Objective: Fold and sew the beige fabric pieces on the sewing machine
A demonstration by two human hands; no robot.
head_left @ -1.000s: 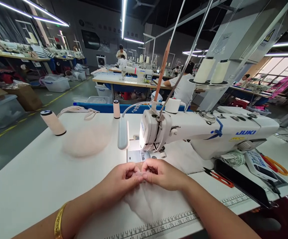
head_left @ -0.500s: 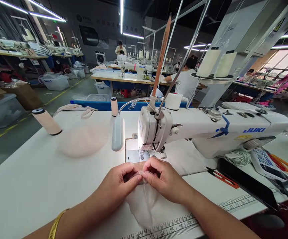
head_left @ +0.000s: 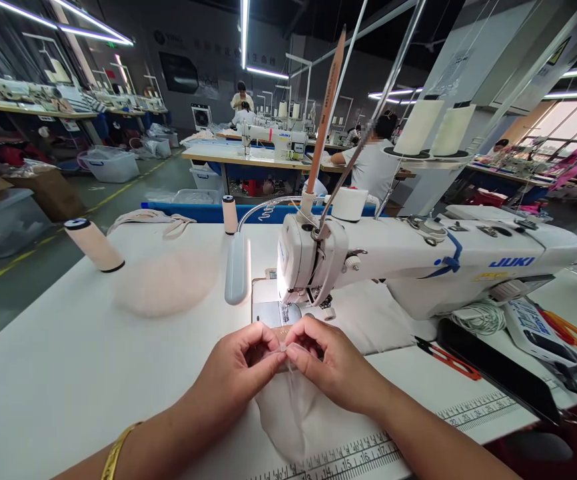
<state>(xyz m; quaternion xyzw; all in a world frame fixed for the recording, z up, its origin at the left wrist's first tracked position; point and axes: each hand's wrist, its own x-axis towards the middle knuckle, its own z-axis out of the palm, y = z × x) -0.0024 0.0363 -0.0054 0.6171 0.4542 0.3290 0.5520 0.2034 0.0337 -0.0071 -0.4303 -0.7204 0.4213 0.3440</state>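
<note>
Your left hand and right hand pinch thin cloth at the sewing machine head's six o'clock, the handwork seemingly unfinished.

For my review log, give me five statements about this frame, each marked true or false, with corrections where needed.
1. The left hand and right hand both pinch the pale fabric. True.
2. The bracelet is on the right wrist. False: the bracelet is on the left wrist.
3. The pencil lies flat on the table. False: the pencil stands up, slightly tilted, at the head of the sewing machine.
4. Ruler markings run along the near edge of the table. True.
5. In the picture, the lamp is right of the machine's head. False: the lamp is left of it.
</note>
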